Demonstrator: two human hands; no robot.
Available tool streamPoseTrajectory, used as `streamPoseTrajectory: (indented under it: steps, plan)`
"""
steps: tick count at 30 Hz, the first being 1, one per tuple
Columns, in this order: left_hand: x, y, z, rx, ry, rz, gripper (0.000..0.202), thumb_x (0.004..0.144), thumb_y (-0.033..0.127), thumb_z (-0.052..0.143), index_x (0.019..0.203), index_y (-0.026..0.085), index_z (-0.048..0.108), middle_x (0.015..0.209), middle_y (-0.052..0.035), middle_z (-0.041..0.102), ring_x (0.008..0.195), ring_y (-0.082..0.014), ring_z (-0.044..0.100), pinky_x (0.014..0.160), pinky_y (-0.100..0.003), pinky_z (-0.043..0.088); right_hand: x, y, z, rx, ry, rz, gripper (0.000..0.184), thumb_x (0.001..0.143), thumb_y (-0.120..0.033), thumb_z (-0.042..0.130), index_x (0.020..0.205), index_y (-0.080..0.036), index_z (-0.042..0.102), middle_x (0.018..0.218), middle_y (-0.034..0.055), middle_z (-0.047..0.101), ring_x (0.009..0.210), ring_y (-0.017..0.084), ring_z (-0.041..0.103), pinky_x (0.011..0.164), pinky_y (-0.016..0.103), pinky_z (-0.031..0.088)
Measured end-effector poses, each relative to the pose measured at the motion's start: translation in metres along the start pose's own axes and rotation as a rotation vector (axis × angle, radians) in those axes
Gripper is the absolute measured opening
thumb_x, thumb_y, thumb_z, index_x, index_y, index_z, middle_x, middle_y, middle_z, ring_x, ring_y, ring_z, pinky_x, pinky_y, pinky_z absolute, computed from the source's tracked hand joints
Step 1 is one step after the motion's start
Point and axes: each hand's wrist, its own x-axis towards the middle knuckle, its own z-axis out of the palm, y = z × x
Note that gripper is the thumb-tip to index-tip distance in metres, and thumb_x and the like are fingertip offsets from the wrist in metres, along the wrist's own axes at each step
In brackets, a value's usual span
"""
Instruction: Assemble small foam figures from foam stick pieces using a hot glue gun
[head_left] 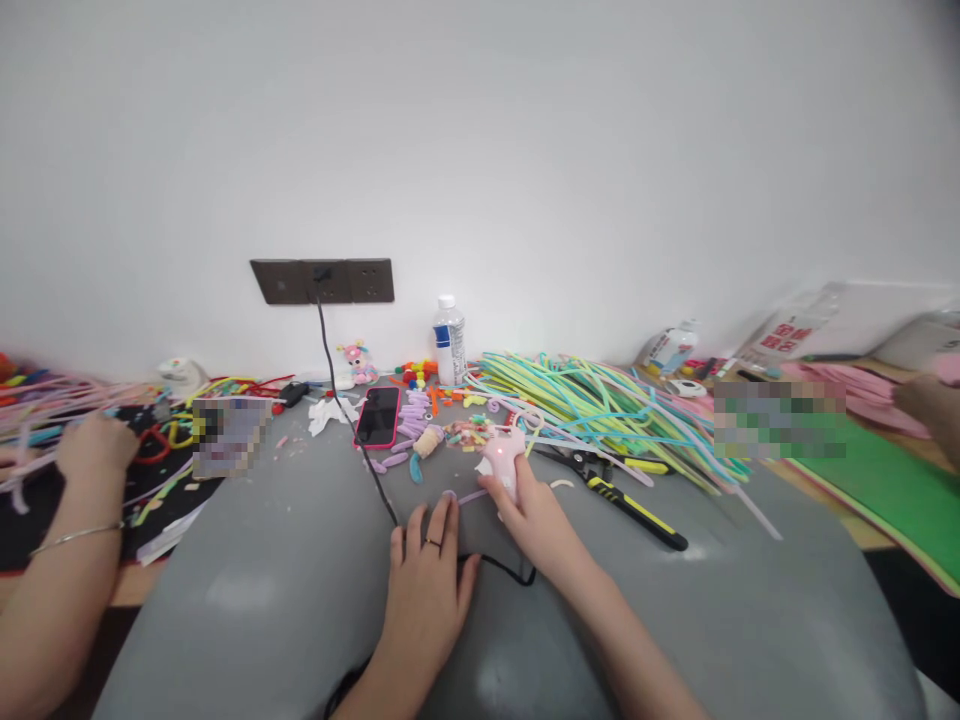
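The work looks partway done, as far as I can tell. The right hand (536, 512) has its grip wrapped around a pink tool (506, 462), which looks like a glue gun and has a small red light on it. The left hand (426, 555) lies palm down with its grip loose: the fingers are stretched out, the thumb is apart, and the fingertips touch a purple fuzzy strip (472, 497). That strip is on the gray desk (225, 570), between the two hands. It seems to be curled up at the end by the left fingers, and the rest of it is straight, so I think this piece is not finished. Some bits look made already: small purple pieces (413, 412) lie in a pile just beside the phone (377, 417), and near them is a little peach and blue piece (428, 444). None of these purple pieces seem to be joined into something bigger, but they are too small to be sure. There is plenty left to use, too, because a big bunch of fuzzy sticks (600, 405) lies behind the pliers (634, 508). A small pink figure (358, 362) by the wall looks all put together.
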Motion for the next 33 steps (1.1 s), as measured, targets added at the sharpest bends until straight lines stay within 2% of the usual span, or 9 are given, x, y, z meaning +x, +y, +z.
streamPoseTrajectory:
  steps: [7,10,15,20,23,26,29,31,33]
  plan:
    - [-0.001,-0.006,-0.001,-0.021,-0.007,0.027,0.047,0.101,0.035,0.046,0.143,0.016,0.057,0.146,-0.0069,0.061,0.122,-0.0325,0.053,0.1,-0.048,0.038,0.003,0.013,-0.012,0.098,-0.081,-0.087,0.046,0.095,-0.058,0.039,0.117,-0.02,0.05,0.091,0.012,0.075,0.088,0.032,0.071,0.077,0.037,0.05]
    - [-0.001,-0.009,-0.003,-0.039,0.001,0.047,0.047,0.101,0.036,0.047,0.143,0.017,0.057,0.145,-0.0068,0.062,0.122,-0.0319,0.053,0.101,-0.048,0.037,0.003,0.015,-0.013,0.087,-0.083,-0.095,0.046,0.094,-0.058,0.04,0.118,-0.019,0.05,0.094,0.0133,0.077,0.09,0.033,0.071,0.078,0.038,0.05]
    - [0.001,-0.016,-0.007,-0.069,0.009,0.095,0.044,0.1,0.036,0.048,0.142,0.025,0.058,0.145,-0.0025,0.063,0.121,-0.0303,0.053,0.105,-0.05,0.034,0.003,0.017,-0.013,0.05,-0.084,-0.138,0.05,0.096,-0.056,0.041,0.125,-0.016,0.049,0.101,0.0166,0.078,0.095,0.035,0.072,0.079,0.04,0.051]
    - [0.003,-0.018,-0.007,-0.067,-0.005,0.107,0.043,0.099,0.037,0.051,0.138,0.023,0.061,0.142,-0.0046,0.064,0.119,-0.0314,0.052,0.106,-0.052,0.034,0.004,0.018,-0.015,0.121,-0.128,-0.168,0.046,0.097,-0.054,0.042,0.123,-0.017,0.049,0.102,0.0164,0.08,0.1,0.036,0.072,0.085,0.043,0.051]
    - [0.002,-0.018,-0.007,-0.068,0.001,0.11,0.044,0.098,0.036,0.052,0.139,0.022,0.06,0.142,-0.004,0.064,0.118,-0.031,0.052,0.105,-0.051,0.035,0.003,0.017,-0.014,0.246,-0.079,-0.181,0.043,0.096,-0.055,0.045,0.117,-0.018,0.051,0.103,0.016,0.08,0.105,0.035,0.071,0.086,0.042,0.052]
    - [0.0,-0.018,-0.007,-0.064,-0.006,0.109,0.046,0.098,0.033,0.053,0.142,0.024,0.058,0.146,-0.0033,0.061,0.12,-0.0309,0.051,0.107,-0.051,0.035,-0.005,0.014,-0.014,0.499,0.098,-0.187,0.049,0.091,-0.058,0.054,0.121,-0.019,0.051,0.11,0.0155,0.077,0.109,0.033,0.069,0.085,0.04,0.053]
    - [-0.002,-0.018,-0.007,-0.055,-0.033,0.1,0.05,0.096,0.029,0.054,0.146,0.026,0.054,0.149,-0.0039,0.058,0.123,-0.031,0.049,0.109,-0.052,0.034,-0.018,0.009,-0.018,0.752,0.193,-0.109,0.049,0.084,-0.057,0.068,0.115,-0.023,0.052,0.098,0.01,0.076,0.082,0.026,0.07,0.074,0.035,0.053]
    - [-0.003,-0.018,-0.008,-0.061,-0.053,0.093,0.052,0.095,0.027,0.055,0.147,0.026,0.053,0.151,-0.0037,0.056,0.125,-0.0313,0.048,0.111,-0.053,0.034,-0.029,0.004,-0.024,0.882,0.158,-0.022,0.041,0.082,-0.053,0.073,0.101,-0.024,0.053,0.08,0.0026,0.067,0.059,0.017,0.058,0.06,0.03,0.047]
    - [-0.003,-0.018,-0.01,-0.08,-0.071,0.091,0.054,0.094,0.028,0.058,0.147,0.027,0.052,0.152,-0.0036,0.055,0.127,-0.032,0.047,0.111,-0.055,0.033,-0.04,-0.002,-0.03,1.008,0.086,0.046,0.037,0.083,-0.056,0.071,0.089,-0.024,0.052,0.069,-0.0014,0.054,0.053,0.013,0.046,0.053,0.028,0.041]
